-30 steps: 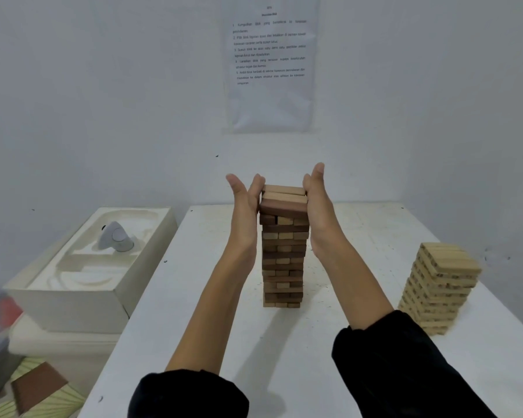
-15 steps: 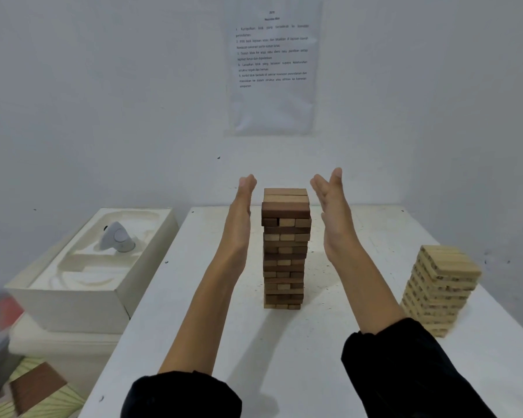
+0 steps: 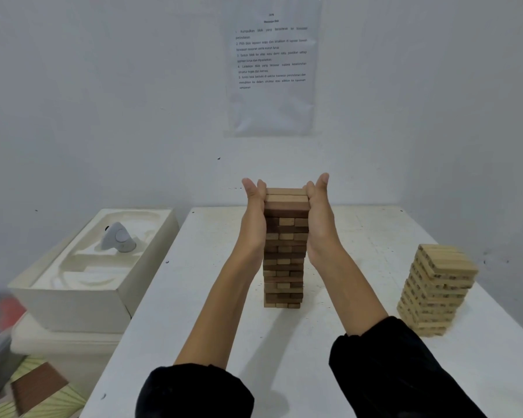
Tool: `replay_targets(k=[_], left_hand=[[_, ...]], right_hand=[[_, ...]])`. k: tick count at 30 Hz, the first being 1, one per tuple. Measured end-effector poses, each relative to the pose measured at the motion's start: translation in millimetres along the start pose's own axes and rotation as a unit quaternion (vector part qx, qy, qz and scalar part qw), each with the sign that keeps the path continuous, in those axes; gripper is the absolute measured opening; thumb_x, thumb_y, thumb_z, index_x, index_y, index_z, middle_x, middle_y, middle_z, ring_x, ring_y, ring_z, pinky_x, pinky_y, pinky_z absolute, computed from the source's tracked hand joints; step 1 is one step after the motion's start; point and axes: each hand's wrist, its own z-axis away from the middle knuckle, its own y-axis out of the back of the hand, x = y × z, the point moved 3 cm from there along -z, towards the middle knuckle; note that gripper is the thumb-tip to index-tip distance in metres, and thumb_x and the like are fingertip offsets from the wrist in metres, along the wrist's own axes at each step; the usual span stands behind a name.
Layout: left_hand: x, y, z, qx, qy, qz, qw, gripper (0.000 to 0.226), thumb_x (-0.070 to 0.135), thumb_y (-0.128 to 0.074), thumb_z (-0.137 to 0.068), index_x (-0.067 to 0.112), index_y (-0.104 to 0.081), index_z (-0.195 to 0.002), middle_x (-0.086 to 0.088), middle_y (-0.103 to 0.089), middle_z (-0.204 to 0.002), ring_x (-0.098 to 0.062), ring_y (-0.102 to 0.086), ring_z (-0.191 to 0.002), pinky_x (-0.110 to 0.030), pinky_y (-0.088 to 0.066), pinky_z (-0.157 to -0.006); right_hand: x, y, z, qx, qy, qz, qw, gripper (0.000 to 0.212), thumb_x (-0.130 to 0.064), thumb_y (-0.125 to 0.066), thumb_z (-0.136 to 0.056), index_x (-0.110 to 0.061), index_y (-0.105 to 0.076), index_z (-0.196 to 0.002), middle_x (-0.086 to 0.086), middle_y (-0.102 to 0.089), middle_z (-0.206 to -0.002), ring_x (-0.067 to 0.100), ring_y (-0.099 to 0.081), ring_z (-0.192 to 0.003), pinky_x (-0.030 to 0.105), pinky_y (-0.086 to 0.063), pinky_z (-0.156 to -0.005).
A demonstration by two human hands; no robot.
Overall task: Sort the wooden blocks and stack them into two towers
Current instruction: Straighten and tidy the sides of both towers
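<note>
A tall tower of dark and light brown wooden blocks (image 3: 284, 267) stands in the middle of the white table (image 3: 194, 312). My left hand (image 3: 255, 212) lies flat against the tower's upper left side, fingers straight and pointing up. My right hand (image 3: 319, 212) presses flat against the upper right side in the same way. Both palms squeeze the top layers between them. A shorter tower of pale wooden blocks (image 3: 437, 289) stands apart at the right of the table, leaning slightly.
A white foam packing box (image 3: 82, 291) holding a grey object (image 3: 117, 239) sits left of the table on another box. A printed sheet (image 3: 271, 64) hangs on the wall behind. A brown board (image 3: 37, 387) lies on the floor at lower left.
Half a second ago both hands stood apart from the tower with a gap on each side. They have closed in again and now press its top layers.
</note>
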Motion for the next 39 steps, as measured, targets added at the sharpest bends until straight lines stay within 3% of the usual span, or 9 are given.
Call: replay_targets(k=[3, 7, 10, 14, 19, 22, 24, 29, 39], left_hand=[[-2, 0, -1, -0.003, -0.002, 0.006, 1.0, 0.067, 0.06, -0.001, -0.092, 0.031, -0.027, -0.147, 0.005, -0.034, -0.149, -0.013, -0.033, -0.134, -0.03, -0.028, -0.106], [-6, 4, -9, -0.002, -0.014, 0.015, 1.0, 0.068, 0.06, 0.003, -0.091, 0.031, -0.018, -0.149, 0.006, -0.023, -0.155, -0.016, -0.022, -0.142, -0.037, -0.017, -0.115], [-26, 18, -16, 0.025, -0.007, 0.021, 0.999, 0.066, 0.061, 0.003, -0.091, 0.035, -0.017, -0.148, 0.013, -0.016, -0.156, -0.012, -0.01, -0.145, -0.041, -0.003, -0.117], [-84, 35, -13, 0.054, 0.073, 0.052, 0.995, 0.071, 0.064, -0.001, -0.09, 0.029, -0.023, -0.148, 0.011, -0.021, -0.155, -0.011, -0.011, -0.145, -0.038, -0.003, -0.118], [-126, 23, -1, 0.014, 0.134, 0.096, 0.986, 0.088, 0.077, -0.002, -0.077, 0.03, -0.032, -0.146, 0.002, -0.038, -0.149, -0.02, -0.03, -0.14, -0.044, -0.017, -0.117], [-119, 17, -1, 0.011, 0.116, 0.11, 0.987, 0.08, 0.067, 0.004, -0.087, 0.026, -0.03, -0.146, 0.0, -0.046, -0.143, -0.02, -0.041, -0.133, -0.028, -0.037, -0.1], [-114, 14, -2, 0.004, 0.11, 0.107, 0.988, 0.078, 0.063, 0.005, -0.089, 0.025, -0.029, -0.147, -0.001, -0.048, -0.142, -0.02, -0.045, -0.13, -0.025, -0.04, -0.091], [-117, 11, -4, 0.02, 0.097, 0.085, 0.991, 0.074, 0.061, 0.004, -0.09, 0.027, -0.033, -0.145, -0.001, -0.05, -0.139, -0.021, -0.046, -0.129, -0.033, -0.036, -0.1], [-121, 12, -7, 0.014, 0.093, 0.09, 0.992, 0.073, 0.06, 0.003, -0.091, 0.027, -0.03, -0.146, 0.0, -0.048, -0.141, -0.021, -0.043, -0.132, -0.033, -0.035, -0.1]], right_hand=[[2, 1, -3, -0.004, -0.004, -0.001, 1.0, 0.073, -0.07, -0.015, -0.087, -0.028, -0.028, -0.145, 0.002, -0.038, -0.146, 0.022, -0.034, -0.135, 0.048, -0.025, -0.113], [-1, 7, -3, -0.02, 0.019, -0.029, 0.999, 0.07, -0.064, -0.009, -0.091, -0.025, -0.028, -0.146, -0.007, -0.043, -0.134, 0.015, -0.036, -0.131, 0.037, -0.026, -0.109], [11, 20, -5, 0.002, 0.036, -0.043, 0.998, 0.069, -0.064, -0.007, -0.09, -0.028, -0.018, -0.148, -0.009, -0.022, -0.154, 0.014, -0.016, -0.143, 0.044, -0.009, -0.116], [55, 40, -5, 0.038, -0.022, -0.029, 0.999, 0.071, -0.064, -0.005, -0.09, -0.026, -0.019, -0.148, -0.007, -0.02, -0.155, 0.013, -0.012, -0.144, 0.045, -0.001, -0.115], [95, 32, -2, 0.012, -0.07, -0.028, 0.997, 0.073, -0.064, -0.004, -0.089, -0.024, -0.023, -0.148, -0.002, -0.027, -0.153, 0.018, -0.024, -0.141, 0.038, -0.025, -0.109], [102, 25, -1, -0.017, -0.084, -0.053, 0.995, 0.076, -0.067, -0.005, -0.087, -0.025, -0.032, -0.145, 0.003, -0.045, -0.143, 0.023, -0.045, -0.129, 0.032, -0.042, -0.09], [103, 24, -2, -0.02, -0.086, -0.045, 0.995, 0.074, -0.065, -0.005, -0.087, -0.027, -0.039, -0.141, 0.004, -0.055, -0.134, 0.025, -0.052, -0.121, 0.037, -0.043, -0.093], [108, 22, -2, -0.003, -0.096, -0.016, 0.995, 0.069, -0.063, -0.005, -0.09, -0.028, -0.056, -0.122, -0.001, -0.06, -0.113, 0.023, -0.054, -0.115, 0.041, -0.04, -0.1], [114, 25, -10, -0.016, -0.099, -0.031, 0.994, 0.074, -0.068, -0.008, -0.085, -0.028, -0.043, -0.138, 0.001, -0.052, -0.134, 0.025, -0.05, -0.123, 0.045, -0.038, -0.104]])
